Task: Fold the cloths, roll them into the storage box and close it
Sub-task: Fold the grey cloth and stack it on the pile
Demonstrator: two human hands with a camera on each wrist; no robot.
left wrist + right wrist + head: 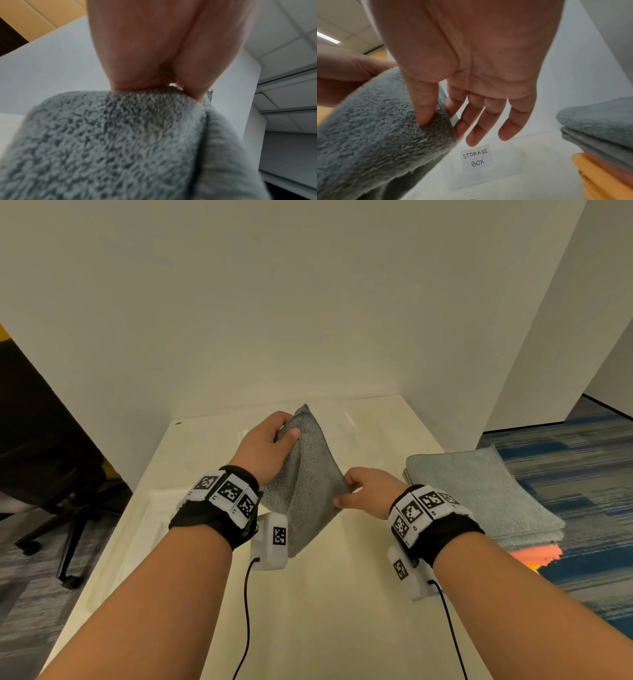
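Observation:
A grey terry cloth [308, 484] hangs folded in the air over the white table [325, 611]. My left hand [286, 431] pinches its upper far corner between thumb and fingers, and the left wrist view shows that hand [173, 83] closed on the cloth [120, 142]. Lower and to the right, my right hand [346, 491] pinches the cloth's near right corner. In the right wrist view the right hand [441, 120] holds the cloth [376, 128] between thumb and index finger, the other fingers straight. Beyond it stands a clear storage box [477, 157] with a handwritten label.
A stack of folded cloths [479, 491] lies at the table's right edge, light grey on top, pink and orange beneath [599, 121]. White partition walls [308, 320] close the table's back and sides. A black office chair [61, 474] stands to the left.

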